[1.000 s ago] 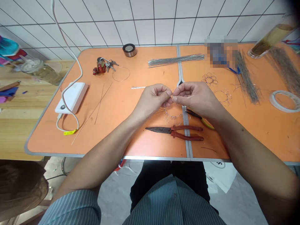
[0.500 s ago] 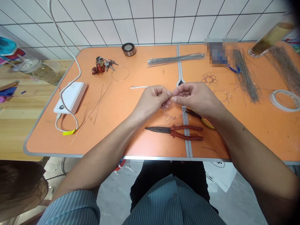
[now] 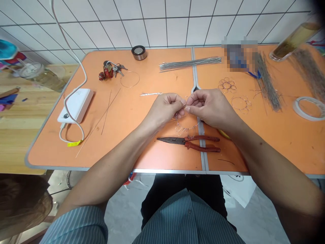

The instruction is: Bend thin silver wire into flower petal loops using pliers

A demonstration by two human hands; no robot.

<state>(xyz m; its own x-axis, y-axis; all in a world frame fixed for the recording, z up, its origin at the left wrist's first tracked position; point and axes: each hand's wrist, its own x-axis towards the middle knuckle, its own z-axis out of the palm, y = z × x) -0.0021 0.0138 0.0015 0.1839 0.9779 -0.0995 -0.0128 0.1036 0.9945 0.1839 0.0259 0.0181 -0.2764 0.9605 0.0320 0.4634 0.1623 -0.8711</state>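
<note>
Thumb and fingers of my left hand (image 3: pixel 170 107) pinch a thin wire ring with small loops (image 3: pixel 187 129). Close against it, my right hand (image 3: pixel 206 105) is pinched at the same ring, its fingertips almost meeting the left ones. The ring hangs below my fingers, and its upper part is hidden by them. Just under it lie red-handled long-nose pliers (image 3: pixel 188 141), jaws to the left. A second tool with a yellow handle (image 3: pixel 224 135) is mostly covered by my right wrist. To the right rest a flower-shaped wire piece (image 3: pixel 227 85) and another looped wire ring (image 3: pixel 241 104).
Bundles of straight wire (image 3: pixel 190 63) lie at the back, with another bundle (image 3: pixel 269 86) farther right. A tape roll (image 3: pixel 139 53), keys (image 3: pixel 115 70), a white power bank (image 3: pixel 76 105) with cable, a white ring (image 3: pixel 308 108) and a glass jar (image 3: pixel 291 42) stand around the orange table (image 3: pixel 162 159).
Both hands stay at nearly the same spot, pinching the ring. My right hand has shifted slightly, covering more of the yellow-handled tool. The hanging ring has tilted a little.
</note>
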